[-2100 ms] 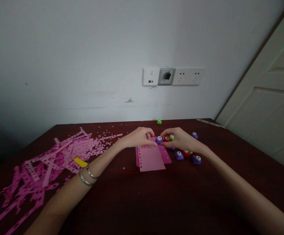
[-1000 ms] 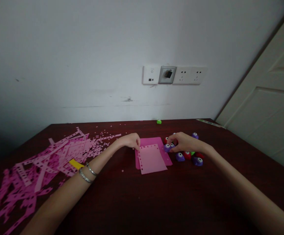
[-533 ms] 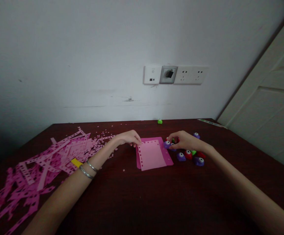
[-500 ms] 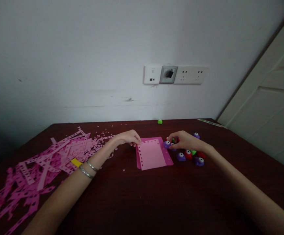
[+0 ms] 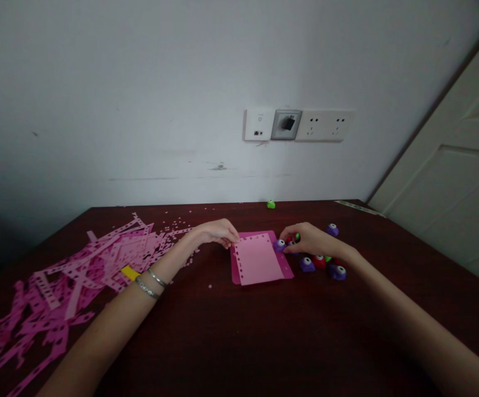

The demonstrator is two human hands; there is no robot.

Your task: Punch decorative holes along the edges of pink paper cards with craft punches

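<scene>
A light pink sheet of paper (image 5: 259,262) with small shapes punched along its left and top edges lies over a darker pink sheet (image 5: 288,270). My left hand (image 5: 221,232) pinches the light sheet at its upper left corner. Over on the right side, my right hand (image 5: 306,238) has its fingers closed round a small purple craft punch (image 5: 279,246), which sits at the light sheet's upper right edge. Beneath and beside that hand are more punches, including a purple punch (image 5: 306,264) and a red punch (image 5: 319,261); some are partly hidden by the fingers.
A heap of punched pink paper strips (image 5: 94,264) covers the table's left side, with a yellow piece (image 5: 130,273) and small confetti (image 5: 177,225) by it. A green punch (image 5: 271,204) stands near the wall. Another purple punch (image 5: 332,230) lies right of my right hand.
The purple punch in my right hand has shifted slightly left, nearer the light sheet's edge. My left hand keeps its hold on the corner; the whole view has moved a little.
</scene>
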